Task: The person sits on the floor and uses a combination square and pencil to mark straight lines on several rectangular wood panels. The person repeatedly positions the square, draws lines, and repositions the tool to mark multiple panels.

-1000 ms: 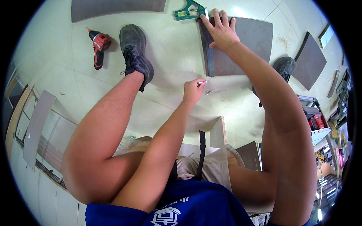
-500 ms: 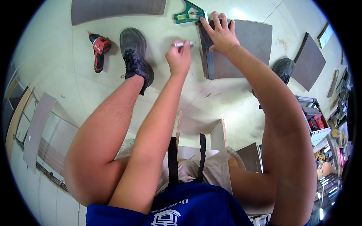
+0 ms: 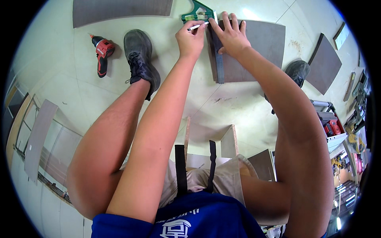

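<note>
My left hand (image 3: 189,41) is closed round a slim white pen (image 3: 194,27). The pen's tip reaches toward the edge of a dark brown board (image 3: 265,51) on the floor; I cannot tell whether it touches. A combination square lies across the board's left part, its green head (image 3: 193,16) with a level vial just past the far left corner and its steel blade (image 3: 220,69) running toward me. Spread flat over the blade and board is my right hand (image 3: 234,37), fingers apart, the index fingertip near the green head.
A red and black cordless drill (image 3: 102,55) lies left of my shoe (image 3: 139,51). Other brown panels rest at the far left (image 3: 123,8) and right (image 3: 324,65). Between my legs stand pale board pieces (image 3: 228,142). A toolbox (image 3: 335,139) with red tools sits at the right.
My left hand has moved away from me with the pen, up to the square's head and the board's edge. My right hand stays pressed on the board and blade.
</note>
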Demonstrator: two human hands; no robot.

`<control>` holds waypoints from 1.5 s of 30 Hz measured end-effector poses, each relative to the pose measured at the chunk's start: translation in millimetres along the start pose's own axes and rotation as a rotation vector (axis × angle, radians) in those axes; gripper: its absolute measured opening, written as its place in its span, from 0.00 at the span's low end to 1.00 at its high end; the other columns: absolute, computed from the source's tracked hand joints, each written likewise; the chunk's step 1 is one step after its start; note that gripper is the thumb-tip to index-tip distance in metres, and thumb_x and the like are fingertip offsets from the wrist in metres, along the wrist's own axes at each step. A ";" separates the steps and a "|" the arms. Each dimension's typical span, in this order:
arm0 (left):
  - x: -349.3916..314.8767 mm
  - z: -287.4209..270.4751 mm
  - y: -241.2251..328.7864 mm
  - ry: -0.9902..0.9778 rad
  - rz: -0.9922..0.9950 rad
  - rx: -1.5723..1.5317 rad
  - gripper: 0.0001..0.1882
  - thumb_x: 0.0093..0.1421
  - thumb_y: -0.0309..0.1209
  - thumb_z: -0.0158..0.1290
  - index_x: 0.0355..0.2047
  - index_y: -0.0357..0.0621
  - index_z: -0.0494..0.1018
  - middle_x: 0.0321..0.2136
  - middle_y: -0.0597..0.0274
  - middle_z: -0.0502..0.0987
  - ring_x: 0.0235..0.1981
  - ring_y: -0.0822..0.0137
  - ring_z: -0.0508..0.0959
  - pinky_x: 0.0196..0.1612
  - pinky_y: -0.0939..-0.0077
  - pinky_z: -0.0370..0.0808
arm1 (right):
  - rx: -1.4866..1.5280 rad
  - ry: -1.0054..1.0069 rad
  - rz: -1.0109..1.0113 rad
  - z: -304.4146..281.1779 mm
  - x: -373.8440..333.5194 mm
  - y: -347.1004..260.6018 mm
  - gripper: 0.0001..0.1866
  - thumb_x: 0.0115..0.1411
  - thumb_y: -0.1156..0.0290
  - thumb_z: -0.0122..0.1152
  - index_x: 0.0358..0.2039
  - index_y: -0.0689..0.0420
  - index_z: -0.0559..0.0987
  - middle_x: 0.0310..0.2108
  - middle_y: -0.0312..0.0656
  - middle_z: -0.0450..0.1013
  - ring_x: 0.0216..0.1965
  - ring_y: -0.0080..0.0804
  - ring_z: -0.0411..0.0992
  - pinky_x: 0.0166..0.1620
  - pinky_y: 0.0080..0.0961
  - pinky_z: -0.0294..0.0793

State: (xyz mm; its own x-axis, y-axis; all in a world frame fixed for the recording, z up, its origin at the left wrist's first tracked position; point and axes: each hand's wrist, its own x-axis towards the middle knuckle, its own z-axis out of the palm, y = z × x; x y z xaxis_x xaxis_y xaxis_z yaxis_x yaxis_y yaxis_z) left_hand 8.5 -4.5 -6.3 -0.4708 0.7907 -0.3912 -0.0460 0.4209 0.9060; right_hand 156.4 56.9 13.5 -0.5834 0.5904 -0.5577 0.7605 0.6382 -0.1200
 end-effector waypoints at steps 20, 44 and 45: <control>-247.7 -38.3 -88.7 -0.338 -0.345 0.410 0.06 0.61 0.28 0.60 0.32 0.38 0.78 0.21 0.55 0.81 0.22 0.61 0.80 0.30 0.69 0.77 | 0.040 -0.015 0.007 -8.7 2.6 -2.7 0.63 0.46 0.58 0.81 0.74 0.36 0.46 0.73 0.57 0.43 0.73 0.63 0.42 0.67 0.70 0.53; 121.9 -50.3 51.1 -0.667 0.193 0.782 0.15 0.60 0.38 0.62 0.27 0.38 0.73 0.21 0.56 0.75 0.24 0.62 0.73 0.32 0.62 0.71 | 0.477 0.097 -0.091 -9.8 -10.1 35.8 0.62 0.50 0.54 0.77 0.76 0.46 0.43 0.75 0.56 0.39 0.75 0.58 0.40 0.73 0.56 0.49; 134.6 -59.1 62.5 -0.706 0.125 0.811 0.15 0.61 0.38 0.62 0.28 0.38 0.75 0.21 0.58 0.76 0.25 0.64 0.74 0.33 0.64 0.71 | 0.663 0.188 -0.130 0.4 -18.8 50.5 0.60 0.52 0.54 0.75 0.76 0.47 0.43 0.75 0.56 0.39 0.75 0.57 0.40 0.73 0.52 0.49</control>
State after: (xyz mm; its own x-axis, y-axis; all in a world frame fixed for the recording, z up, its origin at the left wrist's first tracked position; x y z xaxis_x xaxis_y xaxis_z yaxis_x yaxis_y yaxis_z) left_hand -109.8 101.9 7.2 0.1941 0.8166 -0.5436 0.6859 0.2831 0.6703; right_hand 205.9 77.8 17.6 -0.6754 0.6435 -0.3603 0.6598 0.3090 -0.6849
